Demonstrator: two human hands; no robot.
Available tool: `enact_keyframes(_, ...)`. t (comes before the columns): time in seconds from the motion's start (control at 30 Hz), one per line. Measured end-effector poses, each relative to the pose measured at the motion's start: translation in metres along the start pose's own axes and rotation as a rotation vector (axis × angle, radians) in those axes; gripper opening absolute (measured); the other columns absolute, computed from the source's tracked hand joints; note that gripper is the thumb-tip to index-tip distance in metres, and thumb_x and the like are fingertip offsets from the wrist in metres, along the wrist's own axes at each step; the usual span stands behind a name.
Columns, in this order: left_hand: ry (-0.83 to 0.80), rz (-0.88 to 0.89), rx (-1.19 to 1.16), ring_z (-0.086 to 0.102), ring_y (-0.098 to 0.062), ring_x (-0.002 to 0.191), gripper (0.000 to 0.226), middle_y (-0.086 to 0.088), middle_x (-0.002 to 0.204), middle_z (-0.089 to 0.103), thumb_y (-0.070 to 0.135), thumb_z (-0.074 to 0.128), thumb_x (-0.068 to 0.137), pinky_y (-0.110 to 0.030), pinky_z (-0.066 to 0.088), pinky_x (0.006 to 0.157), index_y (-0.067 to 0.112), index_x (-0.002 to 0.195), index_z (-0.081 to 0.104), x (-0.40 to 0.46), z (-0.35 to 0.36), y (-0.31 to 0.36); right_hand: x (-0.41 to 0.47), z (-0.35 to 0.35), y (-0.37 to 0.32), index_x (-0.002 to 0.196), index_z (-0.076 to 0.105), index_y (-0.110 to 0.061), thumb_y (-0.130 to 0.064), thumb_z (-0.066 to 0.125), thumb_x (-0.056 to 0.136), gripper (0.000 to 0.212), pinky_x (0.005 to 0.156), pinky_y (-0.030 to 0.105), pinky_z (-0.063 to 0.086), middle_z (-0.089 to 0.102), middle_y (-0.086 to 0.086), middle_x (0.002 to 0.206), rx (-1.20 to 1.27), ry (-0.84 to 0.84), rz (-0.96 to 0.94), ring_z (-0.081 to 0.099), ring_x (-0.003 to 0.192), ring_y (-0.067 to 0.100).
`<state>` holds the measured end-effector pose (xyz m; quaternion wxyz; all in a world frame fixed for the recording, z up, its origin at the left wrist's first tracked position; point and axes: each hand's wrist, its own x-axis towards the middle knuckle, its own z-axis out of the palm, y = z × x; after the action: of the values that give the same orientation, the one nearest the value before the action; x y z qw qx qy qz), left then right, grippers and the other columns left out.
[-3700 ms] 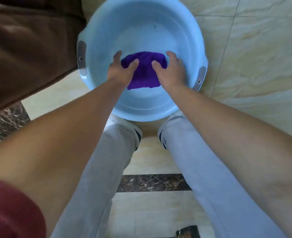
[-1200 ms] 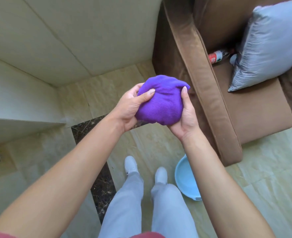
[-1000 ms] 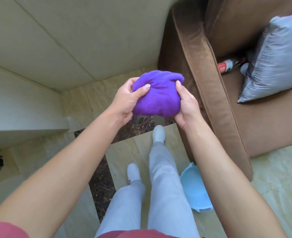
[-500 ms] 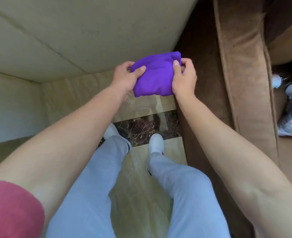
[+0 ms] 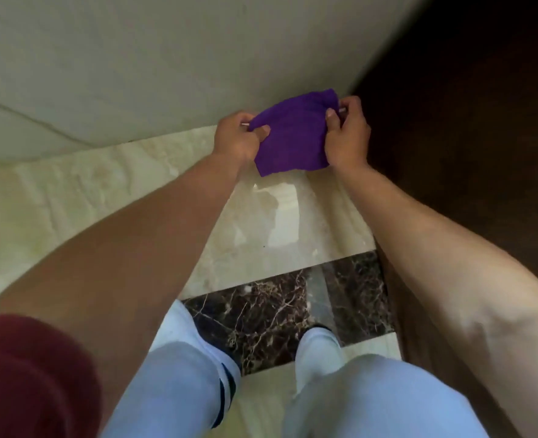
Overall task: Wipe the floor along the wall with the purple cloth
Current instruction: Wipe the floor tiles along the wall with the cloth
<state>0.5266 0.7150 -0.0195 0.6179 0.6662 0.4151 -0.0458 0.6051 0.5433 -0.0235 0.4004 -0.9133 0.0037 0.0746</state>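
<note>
The purple cloth (image 5: 293, 137) is held in the air between both hands, in front of the foot of the wall (image 5: 166, 58) and above the pale marble floor (image 5: 71, 191). Whether its lower edge touches the floor cannot be told; a bare strip of tile is seen just below it.

The left hand (image 5: 237, 139) is closed on the left upper corner of the cloth. The thumb is pressed onto the front of the fabric and the fingers are curled behind it, so that the corner is pinched. The right hand (image 5: 346, 134) is closed on the right upper corner in the same manner, with the thumb laid on the front face and the fingers wrapped round the back edge. The cloth is spread between the two grips and hangs down from them in a roughly flat sheet, slightly gathered along its top edge.

A dark brown surface (image 5: 466, 137) is seen to the right of the right hand, close beside it. A band of dark veined marble (image 5: 277, 308) is set into the floor nearer the person. Two white shoes (image 5: 319, 343) are placed on or beside this band, and light blue trouser legs (image 5: 179, 390) are seen below them. A dark red sleeve (image 5: 30, 374) covers the left upper arm.
</note>
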Motion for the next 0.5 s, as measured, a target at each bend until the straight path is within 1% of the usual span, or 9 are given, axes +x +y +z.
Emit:
enact_keyframes(0.1, 0.0, 0.001, 0.007, 0.067, -0.022, 0.091, 0.021, -0.012, 0.102, 0.07, 0.004, 0.072, 0.089, -0.045, 0.058, 0.094, 0.005, 0.111, 0.07, 0.029, 0.016, -0.028, 0.014, 0.027, 0.033, 0.113, 0.06, -0.006, -0.017, 0.054, 0.098, 0.019, 0.072, 0.021, 0.036, 0.068, 0.009, 0.099, -0.023, -0.007, -0.017, 0.056, 0.085, 0.014)
enact_keyframes(0.23, -0.014, -0.009, -0.016, 0.067, -0.023, 0.091, 0.024, -0.02, 0.109, 0.073, 0.005, 0.073, 0.09, -0.042, 0.057, 0.096, 0.002, 0.113, 0.07, 0.05, 0.03, -0.039, 0.025, 0.04, 0.053, 0.111, 0.058, -0.006, -0.019, 0.054, 0.099, 0.018, 0.072, 0.022, 0.038, 0.061, 0.001, 0.094, -0.028, 0.015, 0.004, 0.057, 0.085, 0.016)
enact_keyframes(0.3, 0.013, -0.019, -0.076, 0.067, -0.023, 0.091, 0.026, -0.019, 0.107, 0.074, 0.006, 0.074, 0.089, -0.039, 0.058, 0.095, 0.0, 0.114, 0.069, 0.053, 0.035, -0.038, 0.029, 0.041, 0.057, 0.111, 0.058, -0.005, -0.018, 0.054, 0.099, 0.019, 0.075, 0.023, 0.04, 0.063, 0.004, 0.097, -0.011, 0.044, 0.019, 0.058, 0.088, 0.017)
enact_keyframes(0.4, 0.071, -0.066, -0.251, 0.065, -0.023, 0.08, 0.022, -0.012, 0.089, 0.068, 0.003, 0.072, 0.089, -0.038, 0.059, 0.081, 0.002, 0.11, 0.065, 0.055, 0.03, -0.034, 0.033, 0.04, 0.051, 0.121, 0.055, -0.004, -0.019, 0.053, 0.1, 0.026, 0.083, 0.026, 0.043, 0.067, 0.014, 0.114, 0.01, 0.085, 0.1, 0.064, 0.103, 0.027)
enact_keyframes(0.43, 0.101, -0.053, -0.243, 0.064, -0.022, 0.078, 0.021, -0.011, 0.089, 0.067, 0.006, 0.072, 0.09, -0.036, 0.059, 0.08, 0.002, 0.11, 0.064, 0.054, 0.025, -0.036, 0.032, 0.039, 0.047, 0.128, 0.053, -0.005, -0.021, 0.053, 0.1, 0.033, 0.088, 0.029, 0.043, 0.065, 0.015, 0.123, -0.01, 0.082, 0.119, 0.062, 0.111, 0.03)
enact_keyframes(0.47, 0.142, -0.009, -0.121, 0.065, -0.021, 0.082, 0.024, -0.01, 0.095, 0.068, 0.011, 0.072, 0.091, -0.035, 0.058, 0.085, 0.004, 0.112, 0.065, 0.052, 0.016, -0.041, 0.029, 0.038, 0.042, 0.137, 0.048, -0.006, -0.023, 0.053, 0.098, 0.043, 0.096, 0.032, 0.042, 0.059, 0.015, 0.134, -0.059, 0.066, 0.118, 0.058, 0.12, 0.032)
enact_keyframes(0.5, 0.189, 0.066, 0.094, 0.065, -0.021, 0.091, 0.027, -0.009, 0.106, 0.068, 0.019, 0.072, 0.091, -0.034, 0.055, 0.092, 0.007, 0.115, 0.066, 0.047, 0.005, -0.05, 0.021, 0.038, 0.036, 0.144, 0.042, -0.008, -0.026, 0.054, 0.095, 0.054, 0.105, 0.036, 0.039, 0.051, 0.014, 0.145, -0.146, 0.055, 0.088, 0.051, 0.13, 0.033)
